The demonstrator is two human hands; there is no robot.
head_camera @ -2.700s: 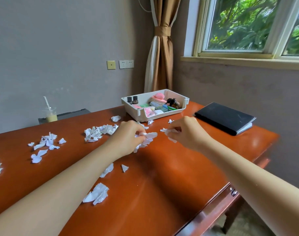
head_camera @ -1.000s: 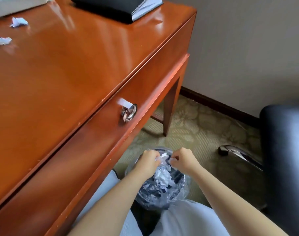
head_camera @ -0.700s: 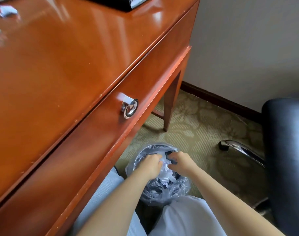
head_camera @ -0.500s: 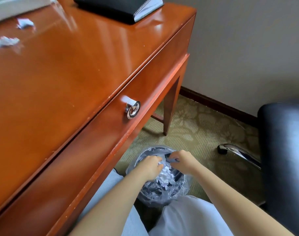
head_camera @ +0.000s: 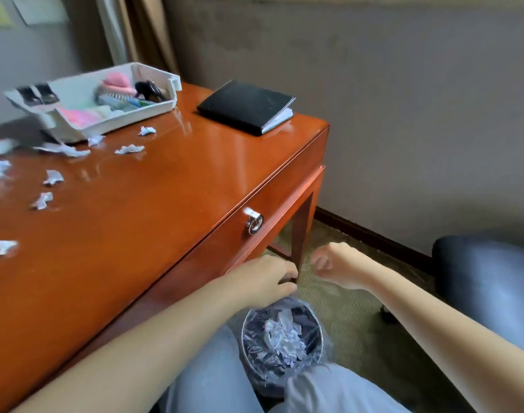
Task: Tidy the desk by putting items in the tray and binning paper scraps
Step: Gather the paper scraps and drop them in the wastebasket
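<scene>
A small bin lined with clear plastic stands on the floor between my knees, with crumpled white paper inside. My left hand hovers above it by the desk's front edge, fingers loosely curled and holding nothing. My right hand is beside it, also loosely curled and empty. On the desk, a white tray at the back left holds a pink brush and other small items. Several white paper scraps lie in front of the tray and along the left.
A black notebook lies near the desk's far right corner. A ring handle hangs on the drawer front. A dark chair stands at the right on patterned carpet. A curtain hangs behind the tray.
Both hands have let the scraps fall into the bin and risen from it toward the desk edge. My view has lifted, bringing the tray and desk scraps back in sight.
</scene>
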